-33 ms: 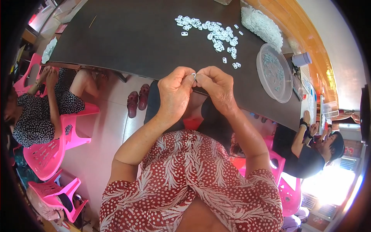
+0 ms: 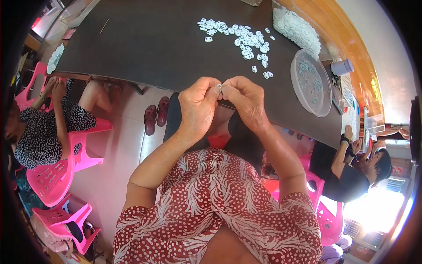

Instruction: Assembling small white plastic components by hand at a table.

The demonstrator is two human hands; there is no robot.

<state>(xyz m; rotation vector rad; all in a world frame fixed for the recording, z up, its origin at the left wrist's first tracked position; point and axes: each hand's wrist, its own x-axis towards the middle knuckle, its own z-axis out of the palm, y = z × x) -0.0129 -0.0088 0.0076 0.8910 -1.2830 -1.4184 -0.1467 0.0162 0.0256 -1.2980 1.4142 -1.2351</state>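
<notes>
In front of me, at the table's near edge, my two hands meet fingertip to fingertip. My left hand is closed in a pinch on a small white plastic piece, mostly covered by the fingers. Pressed up against its other side, my right hand is also closed, thumb against forefinger; whatever sits inside that pinch is hidden. Farther off lies a loose spread of small white two-holed plastic pieces. To the right stands a round clear dish with many small teal-grey parts in it.
A clear bag of white pieces lies at the back right, near a grey-lilac cup. A thin stick rests on the dark table. People sit on both sides; pink chairs and dark red clogs are on the left.
</notes>
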